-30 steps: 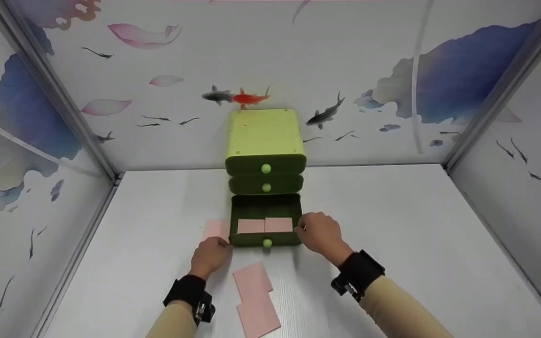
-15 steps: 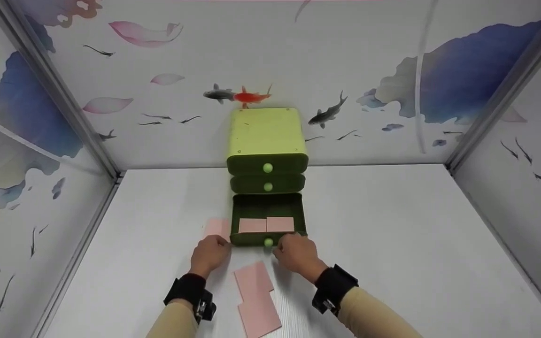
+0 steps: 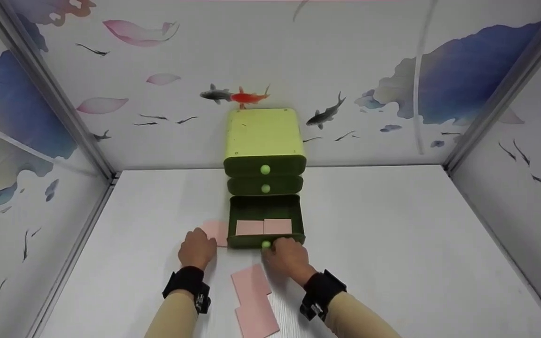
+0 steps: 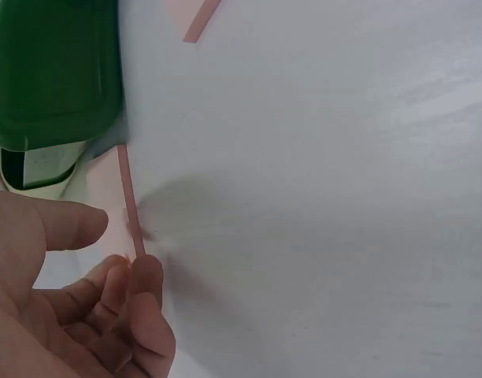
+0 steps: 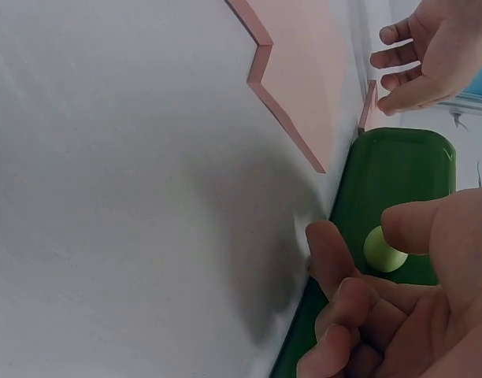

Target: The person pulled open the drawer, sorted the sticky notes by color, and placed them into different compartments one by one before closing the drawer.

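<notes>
A small green drawer cabinet (image 3: 265,134) stands against the back wall, its bottom drawer (image 3: 246,242) pulled far out. Two pink flat square pads (image 3: 250,227) lie inside that drawer, side by side. My right hand (image 3: 287,259) is at the drawer front beside the round light-green knob (image 5: 383,250); thumb and forefinger are spread apart in the right wrist view. My left hand (image 3: 197,249) is at another thin pink pad (image 4: 109,185) left of the drawer. Its fingertips are right at the pad's edge, with the thumb standing apart from them.
Several of the things here are pink pads; two overlapping ones (image 3: 253,300) lie on the white table (image 3: 383,249) in front of the drawer. The middle drawer (image 3: 244,186) sticks out slightly. Printed walls with metal corner posts (image 3: 500,84) enclose the table on three sides.
My right hand has moved from the drawer's right side to its front, near the knob. My left hand has shifted a little left, away from the drawer's corner to the pad beside it.
</notes>
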The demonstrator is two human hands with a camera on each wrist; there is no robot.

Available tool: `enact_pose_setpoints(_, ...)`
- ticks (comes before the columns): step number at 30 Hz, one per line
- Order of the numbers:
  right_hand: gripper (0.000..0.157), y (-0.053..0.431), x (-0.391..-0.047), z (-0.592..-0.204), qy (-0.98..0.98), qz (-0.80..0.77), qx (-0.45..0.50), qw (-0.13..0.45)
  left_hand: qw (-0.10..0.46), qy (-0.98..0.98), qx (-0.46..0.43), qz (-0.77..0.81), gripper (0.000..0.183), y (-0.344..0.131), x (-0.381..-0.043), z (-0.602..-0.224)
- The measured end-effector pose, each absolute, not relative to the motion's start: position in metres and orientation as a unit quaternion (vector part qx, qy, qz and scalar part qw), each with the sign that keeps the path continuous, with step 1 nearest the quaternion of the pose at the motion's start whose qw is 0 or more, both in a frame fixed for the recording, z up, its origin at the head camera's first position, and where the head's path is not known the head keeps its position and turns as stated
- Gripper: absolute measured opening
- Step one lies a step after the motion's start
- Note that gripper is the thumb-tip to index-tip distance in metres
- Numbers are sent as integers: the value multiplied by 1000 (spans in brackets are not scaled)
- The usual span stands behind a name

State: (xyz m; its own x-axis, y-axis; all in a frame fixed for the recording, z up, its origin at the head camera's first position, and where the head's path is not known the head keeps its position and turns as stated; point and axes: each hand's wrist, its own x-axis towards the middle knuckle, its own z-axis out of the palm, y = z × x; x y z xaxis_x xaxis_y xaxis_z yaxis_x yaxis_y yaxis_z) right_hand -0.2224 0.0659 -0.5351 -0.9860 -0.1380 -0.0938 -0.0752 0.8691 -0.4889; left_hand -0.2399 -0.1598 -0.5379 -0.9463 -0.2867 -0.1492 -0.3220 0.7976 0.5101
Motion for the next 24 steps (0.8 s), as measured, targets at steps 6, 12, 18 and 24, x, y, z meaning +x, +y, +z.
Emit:
enact_pose_setpoints(6,45,64,-222,-536,964,-254,-64,44,23,947,-185,261,63,-153,-245,-539)
enact_pose_setpoints(12,46,61,-220,-537,963,-258,-62,41,26,954,-177,241,73,-151,-244,-540)
enact_pose_setpoints(18,45,60,-221,-535,962,-261,-58,49,13,961,-168,218,72,-150,-243,-541)
enact_pose_setpoints(24,45,61,-222,-534,959,-272,-52,57,28,961,-167,220,77,-152,-244,-540)
